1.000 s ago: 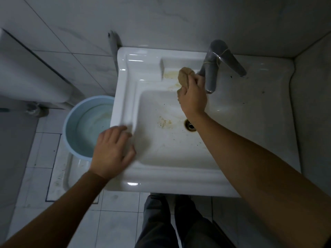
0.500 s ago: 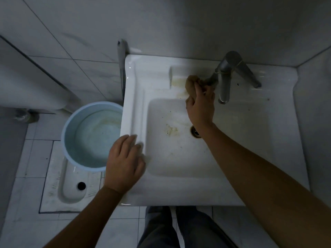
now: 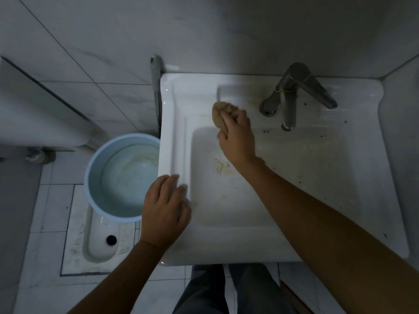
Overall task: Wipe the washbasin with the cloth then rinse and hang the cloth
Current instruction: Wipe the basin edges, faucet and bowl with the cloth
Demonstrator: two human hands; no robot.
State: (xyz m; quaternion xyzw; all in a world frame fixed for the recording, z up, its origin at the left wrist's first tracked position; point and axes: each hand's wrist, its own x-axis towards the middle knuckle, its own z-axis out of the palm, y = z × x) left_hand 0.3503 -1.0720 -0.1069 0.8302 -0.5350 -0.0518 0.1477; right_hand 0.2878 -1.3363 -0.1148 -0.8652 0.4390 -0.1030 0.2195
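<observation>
Head view: right hand (image 3: 238, 137) with cloth (image 3: 221, 114) on washbasin (image 3: 174, 132) ledge.

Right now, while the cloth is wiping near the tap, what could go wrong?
The right hand holds the cloth bunched, so it may smear the yellow grime in the washbasin rather than lift it. A wide stroke could knock the faucet. The left hand could slip off the glossy rim.

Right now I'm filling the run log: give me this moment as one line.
phase: wiping | right hand: cloth bunched on washbasin ledge beside tap | left hand: flat on left rim | stain: in bowl
</observation>
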